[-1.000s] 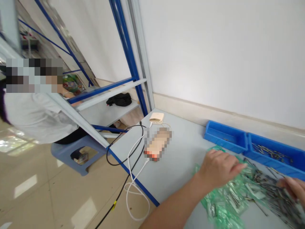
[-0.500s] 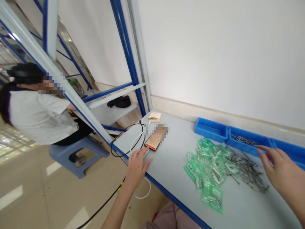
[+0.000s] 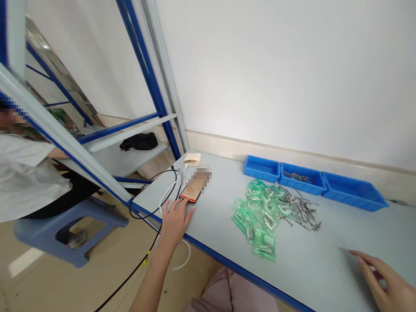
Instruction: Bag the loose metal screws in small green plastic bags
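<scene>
Glossy plastic packets (image 3: 256, 209), shiny metal rods (image 3: 303, 210)

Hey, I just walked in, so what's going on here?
Someone's left hand is at the near end of a phone on a table. Their right hand is well apart, toward the right; whether it holds anything is unclear. Between them lie green bags beside loose metal parts, with three blue bins behind.

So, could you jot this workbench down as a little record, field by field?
Table: grey, blue-edged
Left hand: open, at the near end of the phone
Right hand: at the table's right side; grip unclear
Blue bins: three in a row; middle one holds metal pieces
Green packets: heaped, left of loose metal pieces
</scene>
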`<state>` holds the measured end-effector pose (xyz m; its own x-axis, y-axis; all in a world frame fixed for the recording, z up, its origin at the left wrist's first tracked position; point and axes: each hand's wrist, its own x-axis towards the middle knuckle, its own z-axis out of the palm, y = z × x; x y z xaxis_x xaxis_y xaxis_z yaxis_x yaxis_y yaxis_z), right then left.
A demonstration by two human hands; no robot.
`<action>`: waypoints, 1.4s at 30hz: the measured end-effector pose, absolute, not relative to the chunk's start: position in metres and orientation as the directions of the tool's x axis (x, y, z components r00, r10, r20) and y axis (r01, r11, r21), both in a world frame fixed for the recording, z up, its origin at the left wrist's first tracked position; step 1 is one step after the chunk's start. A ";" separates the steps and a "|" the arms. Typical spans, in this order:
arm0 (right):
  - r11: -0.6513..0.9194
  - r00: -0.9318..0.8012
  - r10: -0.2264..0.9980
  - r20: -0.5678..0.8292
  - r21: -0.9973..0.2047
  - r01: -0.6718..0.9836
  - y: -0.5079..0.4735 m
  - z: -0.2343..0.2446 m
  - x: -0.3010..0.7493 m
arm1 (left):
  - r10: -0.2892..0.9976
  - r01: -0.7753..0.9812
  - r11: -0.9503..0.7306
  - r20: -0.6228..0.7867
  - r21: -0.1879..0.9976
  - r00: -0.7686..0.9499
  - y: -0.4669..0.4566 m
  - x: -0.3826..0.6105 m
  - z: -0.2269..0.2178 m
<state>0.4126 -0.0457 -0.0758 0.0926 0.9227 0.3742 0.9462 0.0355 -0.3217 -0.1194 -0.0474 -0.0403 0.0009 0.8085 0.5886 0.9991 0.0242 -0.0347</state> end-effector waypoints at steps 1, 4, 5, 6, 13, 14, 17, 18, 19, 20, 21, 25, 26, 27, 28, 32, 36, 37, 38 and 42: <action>0.027 0.090 0.937 0.337 -0.327 0.945 -0.048 -0.070 0.407 | 0.803 0.999 0.026 0.596 -0.033 -0.001 -0.047 -0.119 -0.038; 0.056 0.061 0.948 0.312 -0.353 0.934 -0.047 -0.054 0.385 | 0.781 1.000 0.019 0.624 -0.015 -0.005 -0.044 -0.112 -0.031; 0.092 0.029 0.947 0.321 -0.358 0.929 -0.045 -0.049 0.376 | 0.775 1.000 0.001 0.631 -0.009 0.005 -0.043 -0.108 -0.029; 0.130 -0.012 0.949 0.315 -0.355 0.926 -0.042 -0.046 0.368 | 0.774 1.000 -0.026 0.633 -0.002 0.021 -0.042 -0.103 -0.028; 0.302 -0.196 0.890 0.412 -0.210 0.930 -0.005 -0.040 0.334 | 0.766 0.937 -0.345 0.595 0.061 0.243 -0.029 -0.041 -0.025; 0.297 -0.198 0.889 0.412 -0.191 0.936 0.001 -0.040 0.333 | 0.762 0.915 -0.396 0.581 0.071 0.285 -0.026 -0.029 -0.023; 0.290 -0.212 0.892 0.399 -0.147 0.946 0.013 -0.039 0.330 | 0.748 0.843 -0.528 0.529 0.106 0.402 -0.010 0.005 -0.013; 0.290 -0.217 0.894 0.391 -0.136 0.947 0.015 -0.039 0.330 | 0.743 0.817 -0.565 0.506 0.120 0.439 -0.004 0.015 -0.009; 0.286 -0.219 0.897 0.384 -0.126 0.950 0.017 -0.039 0.329 | 0.738 0.793 -0.594 0.484 0.135 0.470 0.004 0.026 -0.006; 0.282 -0.219 0.899 0.378 -0.118 0.952 0.017 -0.039 0.329 | 0.729 0.771 -0.621 0.469 0.144 0.499 0.011 0.036 -0.003; 0.279 -0.221 0.901 0.374 -0.110 0.954 0.017 -0.039 0.328 | 0.715 0.751 -0.644 0.464 0.147 0.523 0.019 0.047 -0.001; 0.282 -0.217 0.888 0.406 -0.108 0.953 0.011 -0.039 0.328 | 0.606 0.650 -0.756 0.455 0.076 0.652 0.047 0.089 -0.001; 0.293 -0.215 0.882 0.420 -0.131 0.947 0.010 -0.039 0.329 | 0.571 0.620 -0.783 0.452 0.049 0.685 0.052 0.099 -0.004; 0.308 -0.211 0.877 0.431 -0.168 0.936 0.011 -0.040 0.331 | 0.535 0.591 -0.806 0.450 0.019 0.715 0.057 0.108 -0.007; 0.323 -0.202 0.874 0.442 -0.219 0.921 0.012 -0.040 0.332 | 0.501 0.564 -0.825 0.449 -0.008 0.740 0.061 0.116 -0.010; 0.311 -0.076 0.892 0.445 -0.484 0.818 0.031 -0.037 0.335 | 0.466 0.540 -0.841 0.455 -0.041 0.759 0.074 0.131 -0.025; 0.250 0.004 0.936 0.351 -0.676 0.693 0.059 -0.027 0.318 | 0.541 0.606 -0.795 0.481 0.024 0.690 0.082 0.121 -0.031; 0.248 0.004 0.943 0.334 -0.707 0.663 0.065 -0.025 0.312 | 0.559 0.623 -0.781 0.486 0.036 0.672 0.084 0.117 -0.031; 0.246 0.006 0.946 0.323 -0.733 0.634 0.069 -0.024 0.306 | 0.572 0.636 -0.770 0.488 0.044 0.659 0.085 0.113 -0.031; 0.250 -0.003 0.955 0.298 -0.793 0.555 0.072 -0.026 0.292 | 0.604 0.669 -0.740 0.508 0.071 0.614 0.089 0.104 -0.027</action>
<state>0.2925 0.0723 -0.0257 -0.0033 0.9546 0.2979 0.5551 0.2495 -0.7934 0.1042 0.0891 -0.0275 0.6140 0.6040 0.5081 0.6691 -0.7398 0.0708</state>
